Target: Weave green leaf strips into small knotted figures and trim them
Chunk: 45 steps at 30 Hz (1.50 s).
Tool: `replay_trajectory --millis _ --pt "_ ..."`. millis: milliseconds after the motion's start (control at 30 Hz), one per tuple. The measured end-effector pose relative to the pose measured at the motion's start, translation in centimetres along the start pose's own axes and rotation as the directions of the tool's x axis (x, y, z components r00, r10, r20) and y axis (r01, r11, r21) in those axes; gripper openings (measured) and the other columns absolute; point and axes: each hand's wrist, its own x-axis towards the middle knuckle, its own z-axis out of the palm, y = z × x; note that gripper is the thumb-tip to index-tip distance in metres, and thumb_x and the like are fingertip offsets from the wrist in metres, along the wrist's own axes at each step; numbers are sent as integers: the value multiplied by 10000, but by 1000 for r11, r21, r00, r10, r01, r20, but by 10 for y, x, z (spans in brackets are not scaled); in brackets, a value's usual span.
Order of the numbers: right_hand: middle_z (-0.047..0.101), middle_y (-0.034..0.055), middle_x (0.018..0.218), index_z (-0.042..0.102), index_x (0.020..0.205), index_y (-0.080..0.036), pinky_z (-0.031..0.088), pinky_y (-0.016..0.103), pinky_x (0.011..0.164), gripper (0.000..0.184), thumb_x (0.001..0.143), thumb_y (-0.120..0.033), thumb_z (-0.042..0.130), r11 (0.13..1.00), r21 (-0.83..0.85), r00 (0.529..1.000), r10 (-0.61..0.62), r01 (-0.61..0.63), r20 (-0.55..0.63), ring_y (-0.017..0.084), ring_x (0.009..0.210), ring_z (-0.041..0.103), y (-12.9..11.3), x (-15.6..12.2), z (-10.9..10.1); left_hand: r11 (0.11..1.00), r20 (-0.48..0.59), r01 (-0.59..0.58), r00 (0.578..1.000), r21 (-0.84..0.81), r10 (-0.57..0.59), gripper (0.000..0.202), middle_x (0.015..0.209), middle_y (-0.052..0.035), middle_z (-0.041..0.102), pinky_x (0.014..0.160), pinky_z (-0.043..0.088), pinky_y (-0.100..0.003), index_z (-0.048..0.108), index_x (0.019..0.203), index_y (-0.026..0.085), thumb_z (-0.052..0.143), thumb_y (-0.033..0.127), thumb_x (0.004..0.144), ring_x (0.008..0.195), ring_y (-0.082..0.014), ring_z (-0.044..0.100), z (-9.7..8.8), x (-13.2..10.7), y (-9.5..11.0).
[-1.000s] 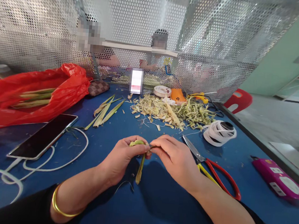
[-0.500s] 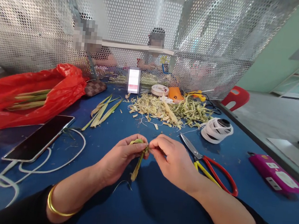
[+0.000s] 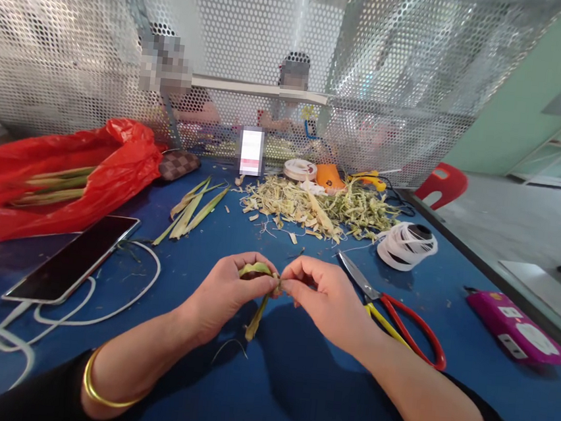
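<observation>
Over the blue table, my left hand (image 3: 225, 294) pinches a folded green leaf strip (image 3: 257, 319) between thumb and fingers. One loop of the leaf bends above the thumb, and its yellowish tail hangs below. My right hand (image 3: 338, 302) is closed at the leaf's right end, with thumb and fingertips pressed together against a small gathered bit; its exact shape is hidden by the fingers. Scissors (image 3: 379, 296) with red and yellow handles lie slightly open beside my right hand. A thin dark thread (image 3: 231, 341) lies under the leaf's tail.
Leaf scraps (image 3: 310, 207) are heaped behind my hands, beside a spool of white string (image 3: 407, 246). Loose leaves (image 3: 191, 214), a red plastic bag (image 3: 132, 150), and a cabled phone (image 3: 74, 260) are left. A purple packet (image 3: 515, 326) lies right. People sit behind a perforated screen (image 3: 258, 30).
My right hand has shifted slightly at the leaf's end, its fingertips still pinched there. The leaf loop shows a little more openly above my left thumb.
</observation>
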Motion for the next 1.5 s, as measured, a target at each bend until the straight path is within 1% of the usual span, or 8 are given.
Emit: replay_trajectory --millis 167,300,533,633,767,967,1233,1500 --pt "623 9 760 557 905 -197 467 278 672 82 870 -157 494 954 -181 969 -247 238 -29 136 684 576 2 1 1 997 -69 15 997 -81 -21 51 627 -13 643 650 418 -250 616 709 161 648 201 708 643 -140 568 1 0 -1" --pt "641 73 906 592 948 -170 434 349 817 195 889 -77 431 566 -597 770 -622 569 144 170 830 579 5 1 -5 984 -24 41 999 -176 -46 40 633 -10 632 666 428 -236 632 702 160 635 195 720 658 -133 569 -3 1 -1" --pt "656 112 865 621 998 -121 446 401 808 240 906 -75 403 132 -769 574 -746 625 339 209 806 582 3 -2 -9 919 109 136 989 -371 -102 65 649 -4 601 671 440 -217 650 689 140 637 197 719 648 -116 557 -6 3 -7" --pt "643 101 829 626 932 -130 440 385 797 224 902 -69 413 208 -770 614 -738 603 281 203 793 575 5 -2 -7 936 111 108 991 -334 -75 67 650 -9 612 690 442 -228 644 694 146 622 196 733 659 -123 563 -6 2 -5" --pt "627 67 790 598 831 -157 441 330 729 185 907 -118 433 568 -649 788 -611 506 80 175 751 559 6 -1 -3 994 48 -40 998 -100 45 39 658 -12 646 702 440 -239 634 744 166 644 203 736 688 -139 588 -6 0 2" --pt "570 -23 639 584 716 -183 413 229 554 112 817 -148 550 978 -174 992 -122 118 -11 114 586 528 0 1 -4 953 54 -181 983 242 173 131 681 -5 634 560 406 -221 616 802 179 658 292 752 604 -124 548 -9 -1 6" --pt "549 -45 589 605 658 -165 389 226 550 108 761 -189 585 969 205 985 116 -140 128 79 519 500 -3 4 -12 860 102 -299 954 413 283 122 769 -28 650 680 466 -275 645 798 198 657 312 754 679 -163 588 -11 -3 8" --pt "536 -29 555 607 637 -141 382 246 555 125 686 -246 655 816 515 964 196 -262 179 88 527 479 1 4 -1 571 299 -605 785 555 542 183 808 -33 695 1046 319 -415 688 880 235 619 147 735 809 -201 617 -19 0 4"
